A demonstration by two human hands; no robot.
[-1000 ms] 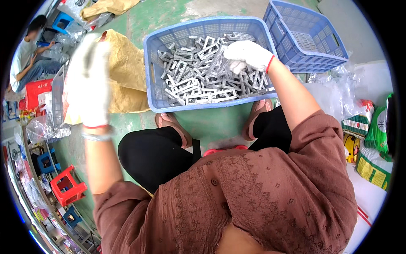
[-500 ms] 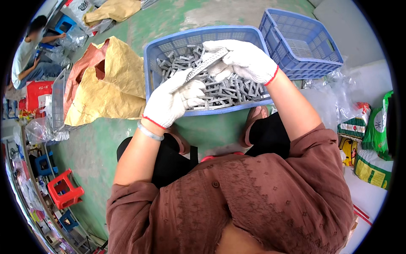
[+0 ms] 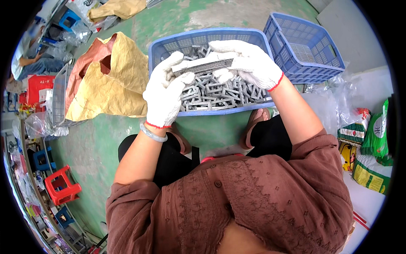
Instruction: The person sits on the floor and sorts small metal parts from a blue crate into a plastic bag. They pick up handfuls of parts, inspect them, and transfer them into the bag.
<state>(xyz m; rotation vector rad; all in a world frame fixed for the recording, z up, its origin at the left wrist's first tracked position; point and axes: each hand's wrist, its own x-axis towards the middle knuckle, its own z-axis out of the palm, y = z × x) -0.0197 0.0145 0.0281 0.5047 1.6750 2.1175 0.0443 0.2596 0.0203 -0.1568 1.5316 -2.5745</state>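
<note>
Both my hands wear white knit gloves with red cuffs. Between them, above the crate, is a grey rectangular bar-shaped piece with a patterned side face. My left hand grips its left end between thumb and fingers. At the other end, my right hand pinches it, its fingers partly hiding that end. Below lies a blue plastic crate holding many small grey frame-shaped pieces. Whether the held bar is one piece or several stacked together, I cannot tell.
A second blue crate stands at the right, with clear plastic bags beside it. A yellow woven sack sits at the left. Further out are a red stool, shelving, and a seated person. Green and yellow bags lie far right.
The grey bar has turned from a steep slant to nearly level, showing its patterned side. My left hand has rotated upright, its thumb now below the bar. The view has shifted slightly.
</note>
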